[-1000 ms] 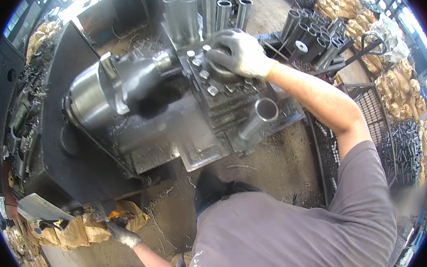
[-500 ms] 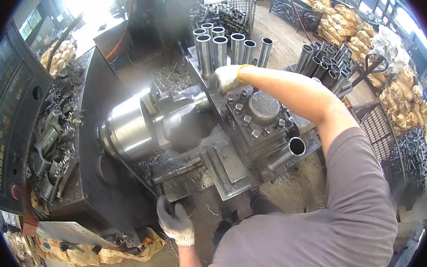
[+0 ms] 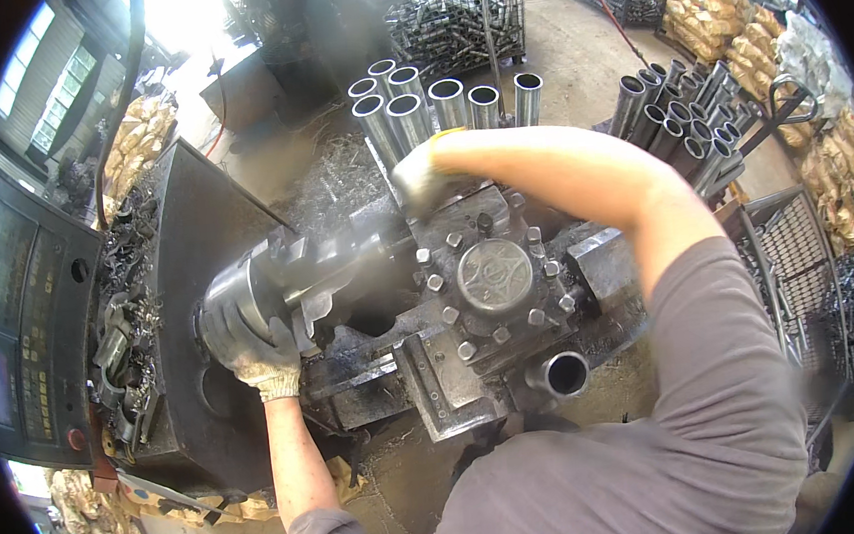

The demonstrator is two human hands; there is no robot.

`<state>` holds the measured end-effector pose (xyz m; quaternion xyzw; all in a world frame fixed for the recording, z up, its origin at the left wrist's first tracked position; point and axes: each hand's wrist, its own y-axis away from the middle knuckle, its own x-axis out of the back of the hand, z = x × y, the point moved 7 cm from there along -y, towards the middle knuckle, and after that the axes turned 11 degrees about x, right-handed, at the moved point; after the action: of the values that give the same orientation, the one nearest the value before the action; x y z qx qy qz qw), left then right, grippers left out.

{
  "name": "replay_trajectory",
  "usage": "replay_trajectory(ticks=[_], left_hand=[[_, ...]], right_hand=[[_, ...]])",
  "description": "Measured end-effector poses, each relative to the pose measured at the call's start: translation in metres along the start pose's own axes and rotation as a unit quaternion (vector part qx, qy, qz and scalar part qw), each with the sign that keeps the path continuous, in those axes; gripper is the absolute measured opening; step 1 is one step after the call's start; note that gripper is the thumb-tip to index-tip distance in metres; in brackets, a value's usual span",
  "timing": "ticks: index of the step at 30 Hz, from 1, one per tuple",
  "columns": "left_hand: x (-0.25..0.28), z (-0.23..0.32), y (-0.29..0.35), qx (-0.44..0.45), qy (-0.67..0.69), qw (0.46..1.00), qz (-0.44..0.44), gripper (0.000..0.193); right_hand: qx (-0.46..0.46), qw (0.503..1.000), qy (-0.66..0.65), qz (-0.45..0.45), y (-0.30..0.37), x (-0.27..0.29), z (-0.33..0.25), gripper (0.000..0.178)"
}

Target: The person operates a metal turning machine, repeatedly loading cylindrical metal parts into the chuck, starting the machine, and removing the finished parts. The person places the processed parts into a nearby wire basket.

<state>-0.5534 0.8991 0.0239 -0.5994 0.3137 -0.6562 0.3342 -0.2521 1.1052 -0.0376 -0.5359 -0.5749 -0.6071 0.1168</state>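
Observation:
My left hand (image 3: 255,349), in a grey-palmed glove, lies against the near side of the round metal lathe chuck (image 3: 245,289). Its fingers are stretched along the curved surface and the thumb stands apart. My right arm reaches across the square tool post (image 3: 495,277), which has bolts around a round cap. The gloved right hand (image 3: 416,175) is at the far side of the tool post, beside standing steel tubes (image 3: 407,118). Motion blurs it, and its fingers and anything in them cannot be made out. A wide tube (image 3: 564,374) lies at the tool post's near side.
A control panel (image 3: 25,319) stands at the left, beside a ledge of metal chips (image 3: 135,320). More tubes (image 3: 676,122) stand at the right near a wire crate (image 3: 792,248). Behind are a basket of metal parts (image 3: 453,26) and brown sacks (image 3: 703,9).
My left hand has moved up from below the machine onto the chuck. The chuck, spun to a blur before, now shows its jaws more clearly. My right hand stays beyond the tool post.

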Motion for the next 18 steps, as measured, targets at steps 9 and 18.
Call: replay_trajectory(ticks=[9, 18], left_hand=[[-0.013, 0.006, -0.001, -0.006, 0.002, 1.000, -0.001, 0.074], [0.080, 0.132, 0.062, 0.034, 0.336, 0.933, -0.127, 0.063]], right_hand=[[0.029, 0.892, -0.447, -0.062, -0.074, -0.010, -0.029, 0.025], [0.055, 0.979, -0.154, 0.122, -0.052, -0.010, -0.049, 0.031]])
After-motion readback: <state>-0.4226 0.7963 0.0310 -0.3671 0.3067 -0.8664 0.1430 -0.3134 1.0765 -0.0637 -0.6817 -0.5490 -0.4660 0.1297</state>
